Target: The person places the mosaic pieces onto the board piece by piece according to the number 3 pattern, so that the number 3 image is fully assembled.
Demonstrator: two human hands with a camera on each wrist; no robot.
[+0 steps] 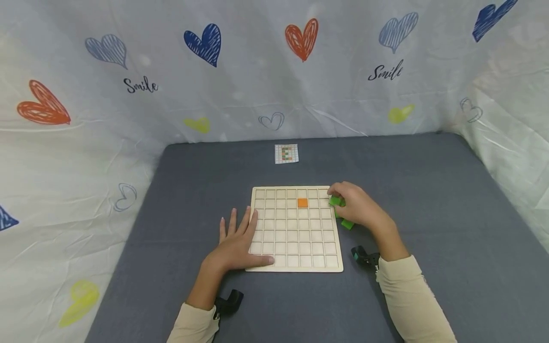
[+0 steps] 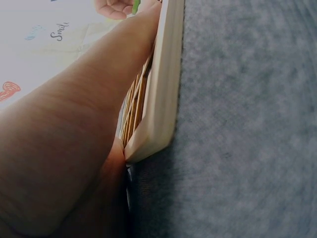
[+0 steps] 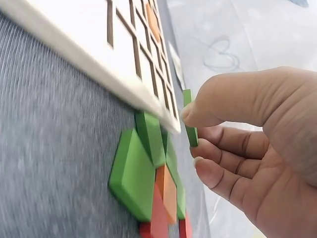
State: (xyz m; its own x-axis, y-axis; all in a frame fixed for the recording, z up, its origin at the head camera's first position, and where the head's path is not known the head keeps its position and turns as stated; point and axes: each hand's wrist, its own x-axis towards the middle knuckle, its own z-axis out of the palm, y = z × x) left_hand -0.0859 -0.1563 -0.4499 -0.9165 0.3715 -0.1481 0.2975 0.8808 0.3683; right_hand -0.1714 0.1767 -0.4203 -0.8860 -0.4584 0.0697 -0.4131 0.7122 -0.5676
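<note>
A pale wooden grid board lies on the grey table, with one orange tile set in its second row. My left hand lies flat with straight fingers on the board's left edge. My right hand is at the board's right edge and pinches a green tile between thumb and fingers, held on edge just off the board's corner. Under that hand lies a small pile of green tiles and orange tiles on the table.
A small printed pattern card lies beyond the board near the table's far edge. A white cloth with hearts walls in the table on the back and sides. Grey tabletop stretches to the right.
</note>
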